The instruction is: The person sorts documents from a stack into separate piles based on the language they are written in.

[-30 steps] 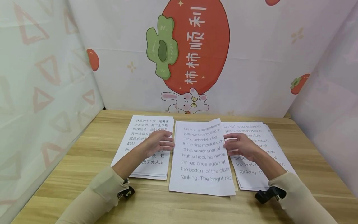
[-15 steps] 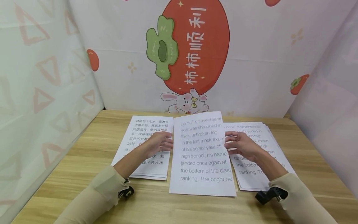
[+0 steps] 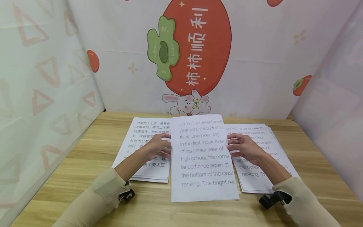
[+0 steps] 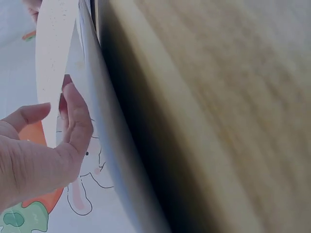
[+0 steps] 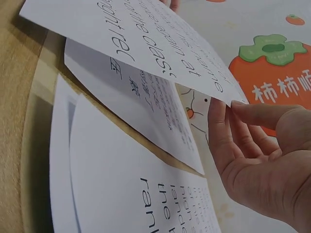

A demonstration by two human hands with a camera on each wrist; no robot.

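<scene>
A sheet of paper (image 3: 202, 192) printed with large English text is held up in the middle, above the table. My left hand (image 3: 160, 146) holds its left edge; in the left wrist view the sheet (image 4: 54, 63) passes between thumb and fingers. My right hand (image 3: 245, 148) pinches the opposite edge, and the right wrist view shows that hand (image 5: 265, 150) with thumb and forefinger at the sheet's edge (image 5: 194, 77). Beneath the raised sheet, another paper with Chinese text (image 5: 121, 90) lies on the table, hidden from the head view.
On the left lies a stack of Chinese-text papers (image 3: 151, 171), partly under my left hand. A slightly fanned stack of English-text papers (image 3: 255, 186) lies on the right. The wooden table (image 3: 198, 216) meets a cartoon-printed backdrop (image 3: 249, 82) and side walls.
The English sheet has risen off the table and straightened from its curled top right corner. Its left edge has shifted left, into my left hand's fingers. The right hand has barely moved.
</scene>
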